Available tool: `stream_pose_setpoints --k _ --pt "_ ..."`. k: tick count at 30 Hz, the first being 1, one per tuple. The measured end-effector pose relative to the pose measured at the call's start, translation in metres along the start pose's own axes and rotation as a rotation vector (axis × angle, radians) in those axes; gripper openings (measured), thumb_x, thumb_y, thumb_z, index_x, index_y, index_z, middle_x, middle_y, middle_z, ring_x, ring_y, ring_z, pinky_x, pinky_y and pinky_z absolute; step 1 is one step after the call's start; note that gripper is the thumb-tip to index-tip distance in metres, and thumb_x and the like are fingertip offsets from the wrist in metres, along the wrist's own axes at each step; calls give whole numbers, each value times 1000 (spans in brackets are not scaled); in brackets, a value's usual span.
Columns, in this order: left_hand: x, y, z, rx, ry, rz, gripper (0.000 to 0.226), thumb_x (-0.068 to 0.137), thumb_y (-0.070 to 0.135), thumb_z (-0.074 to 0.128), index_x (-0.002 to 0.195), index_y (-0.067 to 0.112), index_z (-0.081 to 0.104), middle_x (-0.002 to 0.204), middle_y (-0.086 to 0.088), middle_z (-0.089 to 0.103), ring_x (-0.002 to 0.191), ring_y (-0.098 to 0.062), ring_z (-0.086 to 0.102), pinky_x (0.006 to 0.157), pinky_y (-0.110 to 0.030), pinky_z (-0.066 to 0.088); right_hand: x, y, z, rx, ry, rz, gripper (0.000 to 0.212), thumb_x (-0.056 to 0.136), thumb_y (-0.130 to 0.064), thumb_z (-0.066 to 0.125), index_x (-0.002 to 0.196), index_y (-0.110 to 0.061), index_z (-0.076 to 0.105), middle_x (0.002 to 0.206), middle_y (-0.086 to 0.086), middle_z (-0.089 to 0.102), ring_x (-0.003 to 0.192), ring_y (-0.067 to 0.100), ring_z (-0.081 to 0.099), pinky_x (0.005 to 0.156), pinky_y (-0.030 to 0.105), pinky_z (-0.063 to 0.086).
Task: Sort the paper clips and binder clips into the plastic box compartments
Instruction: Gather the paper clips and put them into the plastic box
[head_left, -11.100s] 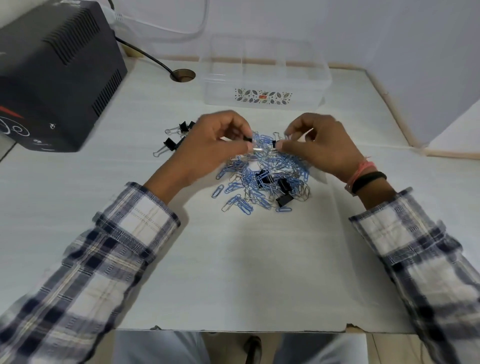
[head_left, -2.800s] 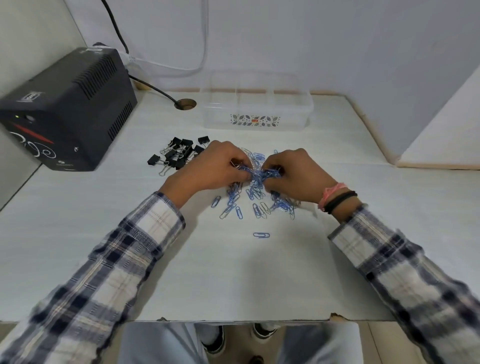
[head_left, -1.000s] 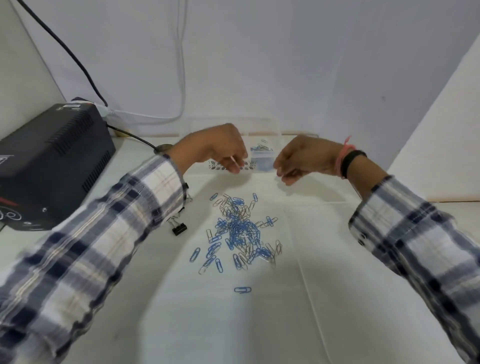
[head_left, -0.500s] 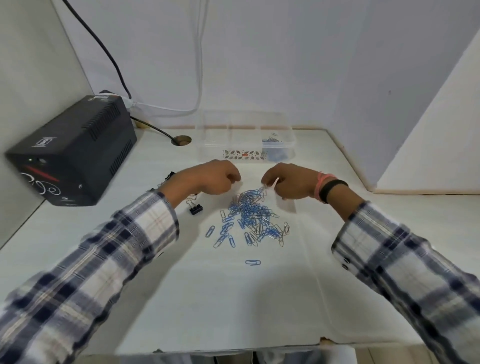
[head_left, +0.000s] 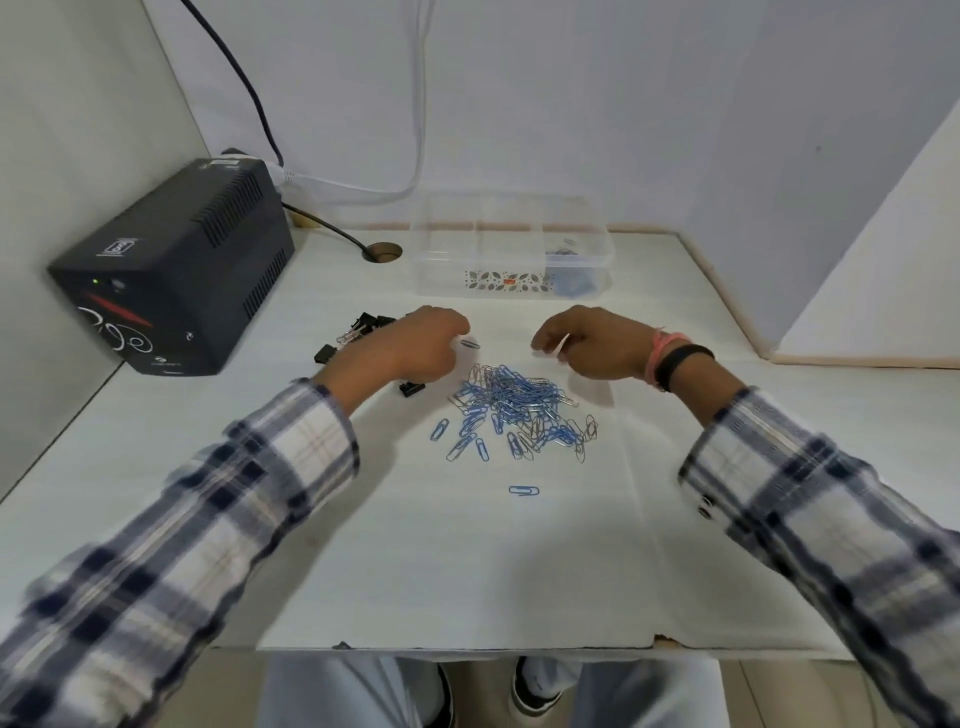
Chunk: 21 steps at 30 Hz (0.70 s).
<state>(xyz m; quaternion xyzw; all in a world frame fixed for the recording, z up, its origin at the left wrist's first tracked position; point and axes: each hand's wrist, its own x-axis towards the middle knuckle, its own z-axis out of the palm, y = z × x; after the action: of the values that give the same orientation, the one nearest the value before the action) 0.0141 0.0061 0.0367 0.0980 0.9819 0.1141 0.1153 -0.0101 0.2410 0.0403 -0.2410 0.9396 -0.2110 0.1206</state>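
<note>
1. the left hand (head_left: 410, 348) hovers with fingers curled, a blue clip (head_left: 470, 343) at its fingertips; whether it pinches it, i cannot tell.
2. the right hand (head_left: 589, 343) hangs loosely curled, holding nothing i can see.
3. between and below them, mid-desk (head_left: 467, 571), lies the paper clip pile (head_left: 519, 410), still unsorted.
4. binder clips (head_left: 363, 332) sit behind the left hand, outside the box.
5. the plastic box (head_left: 511, 249) at the desk's far edge holds some blue clips in its right end.
6. half a second ago both hands touched the pile's far side; they are now apart.
</note>
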Motion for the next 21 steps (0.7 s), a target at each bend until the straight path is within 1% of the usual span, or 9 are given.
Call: stream_pose_setpoints --k 3,7,8,10,11,14,16,18,21 --pt "7 11 11 57 -21 28 43 93 -2 46 134 0 57 140 -19 48 131 -38 45 108 -43 39 0 -11 9 -69 -95 -4 50 87 7 44 128 -13 65 131 5 62 109 12 52 104 32 44" --pt "-5 16 6 -97 -44 120 40 93 -4 47 125 9 68 125 -7 58 117 -25 57 88 -30 50 -18 -18 10 -13 -198 -53 55 85 10 44 131 -13 65 121 -1 59 107 13 55 87 20 44" --pt "-11 14 2 -136 -76 129 45 91 -6 45 124 13 69 122 -2 59 114 -23 59 83 -33 54 -23 -17 7 10 -195 -56 55 86 11 44 131 -13 64 122 -1 59 107 13 55 86 19 46" --pt "-22 5 -7 -117 -119 149 48 91 -2 50 130 22 64 127 1 58 113 -20 60 90 -43 56 -33 -11 -1 -3 -173 -46 49 91 1 53 136 -17 58 129 1 58 108 15 56 96 27 49" --pt "-27 1 -10 -61 -156 157 52 91 5 62 138 27 57 133 2 55 115 -18 58 95 -42 54 -38 -7 -3 -54 -195 -21 49 94 -12 62 141 -19 53 133 1 56 108 16 57 101 33 49" --pt "-34 0 -13 124 -359 113 109 71 38 91 158 34 26 143 6 39 125 -18 53 103 -39 49 -44 -7 1 -307 -371 88 92 75 -58 79 149 -25 34 136 -1 44 113 21 55 105 40 46" --pt "-29 4 -7 184 -381 105 126 61 41 96 160 35 17 143 4 34 128 -21 49 104 -42 47 -40 -14 11 -336 -382 71 102 65 -61 84 146 -24 34 132 2 42 114 25 54 104 44 47" --pt "-19 10 -3 130 -321 126 121 63 38 95 159 28 24 141 1 39 120 -21 52 97 -35 48 -33 -21 18 -283 -299 16 91 72 -51 85 144 -19 40 128 6 47 111 25 56 101 43 48" --pt "-10 17 0 -29 -158 181 87 74 36 89 148 20 47 136 0 54 109 -15 57 69 -19 43 -26 -27 21 -169 -145 0 67 82 -40 80 139 -15 53 123 5 55 108 22 59 91 31 47"
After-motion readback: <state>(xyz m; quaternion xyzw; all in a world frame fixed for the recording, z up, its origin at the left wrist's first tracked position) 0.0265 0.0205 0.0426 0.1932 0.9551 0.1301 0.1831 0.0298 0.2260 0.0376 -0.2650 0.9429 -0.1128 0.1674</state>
